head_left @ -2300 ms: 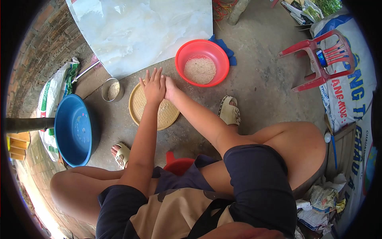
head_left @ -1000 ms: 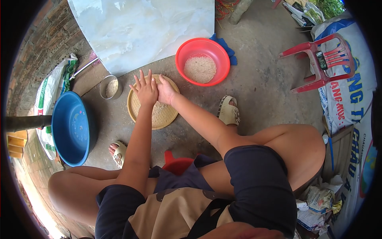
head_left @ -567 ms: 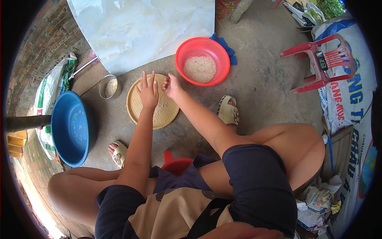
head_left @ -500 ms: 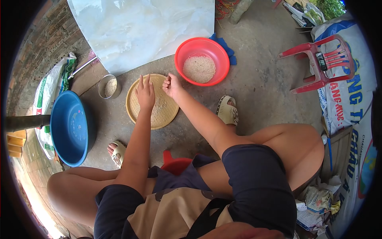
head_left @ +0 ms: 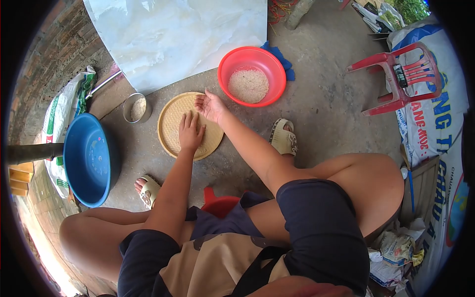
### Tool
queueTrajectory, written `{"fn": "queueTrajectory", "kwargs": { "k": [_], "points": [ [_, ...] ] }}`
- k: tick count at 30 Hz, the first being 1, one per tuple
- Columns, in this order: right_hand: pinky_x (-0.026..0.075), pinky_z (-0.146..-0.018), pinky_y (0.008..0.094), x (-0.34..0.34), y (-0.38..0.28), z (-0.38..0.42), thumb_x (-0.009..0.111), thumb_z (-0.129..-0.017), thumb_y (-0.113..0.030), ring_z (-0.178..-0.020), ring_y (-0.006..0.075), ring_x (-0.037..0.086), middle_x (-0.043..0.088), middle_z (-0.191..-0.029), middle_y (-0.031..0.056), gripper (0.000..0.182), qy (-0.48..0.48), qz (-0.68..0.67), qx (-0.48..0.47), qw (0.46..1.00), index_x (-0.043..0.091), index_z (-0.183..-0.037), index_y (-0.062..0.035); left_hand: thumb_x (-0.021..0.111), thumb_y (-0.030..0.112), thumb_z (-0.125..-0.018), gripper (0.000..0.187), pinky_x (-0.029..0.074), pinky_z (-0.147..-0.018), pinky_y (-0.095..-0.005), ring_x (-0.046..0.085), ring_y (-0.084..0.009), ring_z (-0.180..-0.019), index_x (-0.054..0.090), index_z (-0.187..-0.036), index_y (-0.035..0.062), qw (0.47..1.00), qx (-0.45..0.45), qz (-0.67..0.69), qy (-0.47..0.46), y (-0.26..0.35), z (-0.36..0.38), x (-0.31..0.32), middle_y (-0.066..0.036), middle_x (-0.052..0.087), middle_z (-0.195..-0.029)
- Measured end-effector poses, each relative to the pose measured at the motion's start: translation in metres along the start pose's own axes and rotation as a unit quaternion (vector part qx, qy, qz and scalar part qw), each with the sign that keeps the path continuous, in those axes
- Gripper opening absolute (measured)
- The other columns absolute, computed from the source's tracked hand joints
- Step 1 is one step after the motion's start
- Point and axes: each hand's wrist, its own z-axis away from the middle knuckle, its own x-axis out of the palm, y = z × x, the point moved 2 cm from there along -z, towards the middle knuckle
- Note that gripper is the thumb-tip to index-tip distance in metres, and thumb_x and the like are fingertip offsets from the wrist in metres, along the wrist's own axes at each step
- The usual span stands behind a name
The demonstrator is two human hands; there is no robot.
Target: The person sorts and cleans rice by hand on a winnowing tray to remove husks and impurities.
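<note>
A round woven tray (head_left: 169, 133) with scattered pale grains lies on the ground in front of me. My left hand (head_left: 190, 132) is palm down over its middle, fingers spread and holding nothing. At the tray's upper right edge, my right hand (head_left: 211, 107) is turned partly palm up with its fingers loosely curled and apart; nothing is visible in it. Beyond it on the right stands a red basin (head_left: 279, 81) holding pale grains. To the left of the tray is a metal pot (head_left: 143, 117) with grains inside.
On the left are a blue basin (head_left: 89, 163) and a white-green sack (head_left: 54, 123). A pale sheet (head_left: 183, 39) covers the ground ahead. At right, a red plastic chair (head_left: 391, 74) stands before large printed sacks (head_left: 433, 123). Sandaled feet flank the tray.
My left hand has moved down and slightly right, onto the tray's middle. My right hand has opened from a closed pose and turned its palm upward.
</note>
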Motion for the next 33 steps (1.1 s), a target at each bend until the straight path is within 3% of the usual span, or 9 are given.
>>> {"fn": "queueTrajectory", "kwargs": {
  "k": [2, 3, 5, 8, 18, 22, 33],
  "points": [
    [0.052, -0.072, 0.0312, -0.004, 0.001, -0.004, 0.039, -0.094, -0.044, -0.079, 0.0209, 0.062, 0.063, -0.085, 0.0106, 0.049, -0.021, 0.002, -0.001, 1.000, 0.060, -0.096, 0.0004, 0.061, 0.027, -0.081, 0.043, 0.034, -0.100, -0.0398, 0.043, -0.0316, -0.119, 0.054, -0.121, 0.0115, 0.998, 0.024, 0.028, 0.044, 0.000, 0.005, -0.002, -0.012, 0.049, -0.127],
    [0.052, -0.074, 0.0317, -0.005, 0.002, -0.004, 0.039, -0.093, -0.044, -0.081, 0.0212, 0.062, 0.063, -0.086, 0.0113, 0.049, -0.008, -0.003, -0.006, 1.000, 0.059, -0.098, 0.0005, 0.061, 0.027, -0.081, 0.043, 0.034, -0.100, -0.0398, 0.043, -0.0316, -0.119, 0.054, -0.121, 0.0115, 0.998, 0.024, 0.028, 0.044, 0.000, 0.006, -0.003, -0.012, 0.049, -0.127],
    [0.051, -0.075, 0.0322, -0.007, 0.005, -0.002, 0.039, -0.093, -0.044, -0.082, 0.0215, 0.062, 0.063, -0.088, 0.0121, 0.049, 0.004, -0.008, -0.012, 1.000, 0.059, -0.099, 0.0007, 0.063, 0.022, -0.079, 0.030, 0.042, -0.088, -0.0397, 0.051, -0.0305, -0.100, 0.060, -0.106, 0.0081, 0.996, 0.010, 0.055, 0.069, -0.003, 0.007, -0.008, -0.011, 0.056, -0.109],
    [0.050, -0.077, 0.0304, -0.012, 0.009, 0.004, 0.038, -0.095, -0.040, -0.087, 0.0204, 0.060, 0.062, -0.090, 0.0114, 0.047, 0.041, 0.003, -0.009, 0.999, 0.057, -0.103, 0.0016, 0.063, 0.021, -0.080, 0.025, 0.043, -0.084, -0.0391, 0.053, -0.0302, -0.094, 0.061, -0.100, 0.0072, 0.995, 0.008, 0.070, 0.069, -0.013, 0.008, -0.002, -0.010, 0.056, -0.103],
    [0.048, -0.081, 0.0339, -0.053, 0.022, -0.007, 0.033, -0.094, -0.040, -0.086, 0.0223, 0.059, 0.062, -0.090, 0.0131, 0.048, 0.132, 0.063, -0.003, 0.989, 0.057, -0.101, 0.0012, 0.062, 0.020, -0.080, 0.023, 0.044, -0.081, -0.0389, 0.054, -0.0299, -0.091, 0.061, -0.099, 0.0066, 0.994, 0.056, 0.045, 0.086, 0.000, 0.025, -0.022, -0.011, 0.057, -0.097],
    [0.051, -0.075, 0.0353, -0.055, 0.024, -0.005, 0.035, -0.094, -0.038, -0.079, 0.0238, 0.062, 0.064, -0.084, 0.0145, 0.047, 0.156, 0.089, -0.016, 0.984, 0.059, -0.096, 0.0028, 0.059, 0.015, -0.081, 0.015, 0.045, -0.078, -0.0381, 0.054, -0.0294, -0.090, 0.061, -0.093, 0.0065, 0.996, 0.020, 0.055, 0.073, -0.012, 0.023, -0.011, -0.010, 0.057, -0.092],
    [0.049, -0.080, 0.0356, -0.054, 0.030, -0.002, 0.036, -0.094, -0.036, -0.084, 0.0231, 0.060, 0.063, -0.086, 0.0130, 0.045, 0.148, 0.124, 0.004, 0.981, 0.060, -0.096, 0.0019, 0.056, 0.007, -0.080, 0.009, 0.046, -0.074, -0.0396, 0.056, -0.0323, -0.082, 0.061, -0.087, 0.0041, 0.991, -0.042, 0.100, 0.074, -0.027, 0.005, 0.000, -0.014, 0.058, -0.085]
  ]
}}
